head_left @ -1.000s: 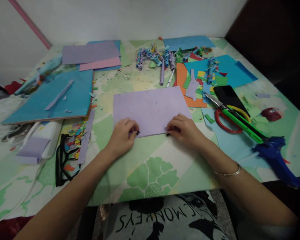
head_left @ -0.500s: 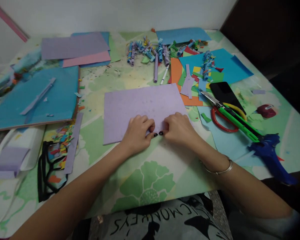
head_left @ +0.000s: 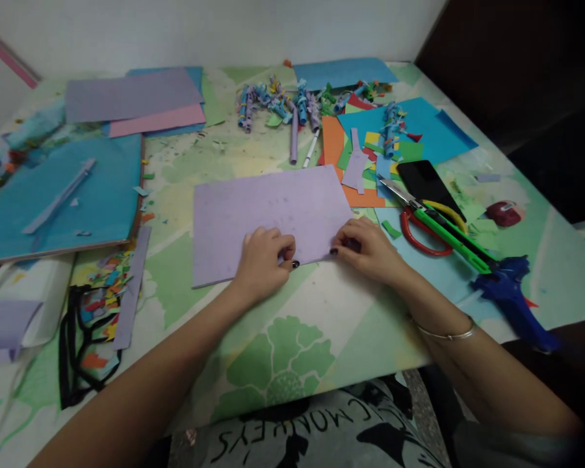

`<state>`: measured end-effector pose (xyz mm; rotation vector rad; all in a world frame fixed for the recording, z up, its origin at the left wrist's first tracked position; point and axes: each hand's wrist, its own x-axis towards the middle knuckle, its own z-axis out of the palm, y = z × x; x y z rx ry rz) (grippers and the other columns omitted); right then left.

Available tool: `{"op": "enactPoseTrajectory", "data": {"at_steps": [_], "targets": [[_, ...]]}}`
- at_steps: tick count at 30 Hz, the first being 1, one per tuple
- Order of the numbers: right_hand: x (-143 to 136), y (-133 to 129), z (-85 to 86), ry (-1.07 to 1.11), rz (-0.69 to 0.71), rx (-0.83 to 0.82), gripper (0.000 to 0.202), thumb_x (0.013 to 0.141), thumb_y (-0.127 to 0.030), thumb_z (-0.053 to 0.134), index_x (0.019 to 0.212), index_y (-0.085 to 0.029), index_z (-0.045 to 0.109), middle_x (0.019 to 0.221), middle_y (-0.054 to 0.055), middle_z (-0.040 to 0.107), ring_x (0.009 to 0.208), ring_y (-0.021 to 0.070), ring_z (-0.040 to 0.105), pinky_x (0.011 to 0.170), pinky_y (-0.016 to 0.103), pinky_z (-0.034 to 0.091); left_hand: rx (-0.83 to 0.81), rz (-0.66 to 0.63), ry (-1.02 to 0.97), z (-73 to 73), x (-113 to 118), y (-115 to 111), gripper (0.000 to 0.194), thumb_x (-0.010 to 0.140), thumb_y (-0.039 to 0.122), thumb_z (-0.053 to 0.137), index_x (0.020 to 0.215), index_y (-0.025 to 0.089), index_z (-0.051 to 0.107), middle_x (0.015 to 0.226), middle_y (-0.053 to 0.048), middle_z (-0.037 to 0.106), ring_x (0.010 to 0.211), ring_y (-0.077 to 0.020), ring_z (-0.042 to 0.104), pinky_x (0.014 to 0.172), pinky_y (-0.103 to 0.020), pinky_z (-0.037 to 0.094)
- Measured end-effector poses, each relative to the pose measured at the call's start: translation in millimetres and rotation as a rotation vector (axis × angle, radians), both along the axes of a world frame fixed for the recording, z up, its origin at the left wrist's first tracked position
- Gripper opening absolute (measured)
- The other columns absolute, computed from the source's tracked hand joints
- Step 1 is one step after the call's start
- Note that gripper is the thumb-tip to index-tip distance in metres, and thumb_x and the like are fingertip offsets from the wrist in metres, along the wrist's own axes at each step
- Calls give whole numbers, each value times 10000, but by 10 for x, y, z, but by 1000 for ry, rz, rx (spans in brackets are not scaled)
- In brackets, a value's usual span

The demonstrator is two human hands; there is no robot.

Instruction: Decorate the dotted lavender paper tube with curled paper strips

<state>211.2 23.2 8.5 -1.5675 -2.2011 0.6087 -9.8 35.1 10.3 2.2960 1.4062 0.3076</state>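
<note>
A sheet of purple paper (head_left: 258, 211) lies in front of me on the floral tablecloth, its near edge towards me. My left hand (head_left: 266, 263) is closed on this edge near its middle, thumb below and fingers curled over the sheet. Closer to the near right corner, my right hand (head_left: 370, 252) pinches the same edge between thumb and fingertips. A bracelet (head_left: 451, 336) circles the right wrist. Just beyond that hand lie red-and-yellow-handled scissors (head_left: 426, 244), with a blue and green glue gun (head_left: 502, 279) across them.
Paper rolls with curled strips (head_left: 299, 107) stand and lie at the back. A black phone (head_left: 431, 185) rests on the right among coloured scraps. On the left are a blue folder (head_left: 112, 188), black glasses (head_left: 73, 344), paper bits and a purple strip (head_left: 132, 292).
My right hand has slid right along the near edge of the purple paper, away from my left hand. The left hand stays near the middle. The whole view has shifted slightly.
</note>
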Motion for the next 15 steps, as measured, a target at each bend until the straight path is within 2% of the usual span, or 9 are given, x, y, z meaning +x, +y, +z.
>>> {"op": "enactPoseTrajectory", "data": {"at_steps": [3,7,15], "targets": [[-67,-79,-3,13,-35,7,117,747,-272,655,687,-184,606,783,31,590,828,192,463,736,323,272,74,-8,16,-26,-3,-27,103,742,249,578,688,192,512,802,-33,540,834,-219,432,740,-364,291],[-185,-119,26,24,-146,-25,131,751,-211,636,634,-172,591,741,28,597,822,190,469,729,322,269,133,-1,51,-54,24,-54,253,774,407,589,671,196,494,773,-38,527,815,-226,422,717,-365,287],[-138,-23,75,-230,-350,-89,149,671,-218,659,565,-171,565,649,54,577,796,239,461,691,348,271,129,16,52,-54,56,-47,214,759,338,617,638,200,506,749,-37,518,793,-224,410,705,-372,287]]}}
